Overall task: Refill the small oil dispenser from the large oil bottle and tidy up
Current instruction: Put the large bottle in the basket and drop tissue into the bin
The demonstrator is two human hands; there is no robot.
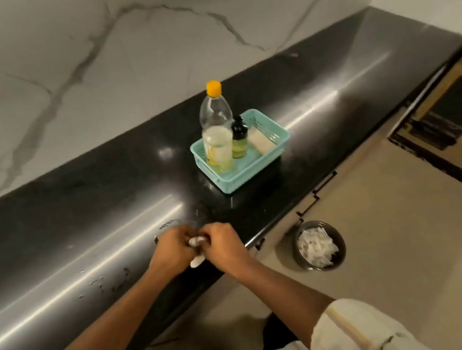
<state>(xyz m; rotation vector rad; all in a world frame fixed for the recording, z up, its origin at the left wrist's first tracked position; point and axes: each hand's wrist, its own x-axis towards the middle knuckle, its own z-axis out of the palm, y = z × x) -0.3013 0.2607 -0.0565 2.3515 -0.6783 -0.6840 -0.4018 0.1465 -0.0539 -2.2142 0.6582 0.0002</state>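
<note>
On the dark, glossy stone countertop (79,194), both hands meet close to its front edge. The left hand (172,251) and the right hand (223,246) are curled tight around one small crumpled white tissue (197,251), which is pinched between them; a bit of it hangs out below the fingers. Small smears and droplets mark the counter just left of the hands and beyond them.

Further back, towards the middle of the counter, stands a rectangular turquoise plastic basket (274,131). In its left end the large clear plastic oil bottle (216,129) stands upright, its yellow cap on, roughly half full of pale oil. Touching its right side is the small oil dispenser (239,141) with a dark top, and a pale rectangular block (262,140) lies in the right end.

On the floor off the counter's front edge sits a round dark bin (320,246) holding white crumpled tissues.
</note>
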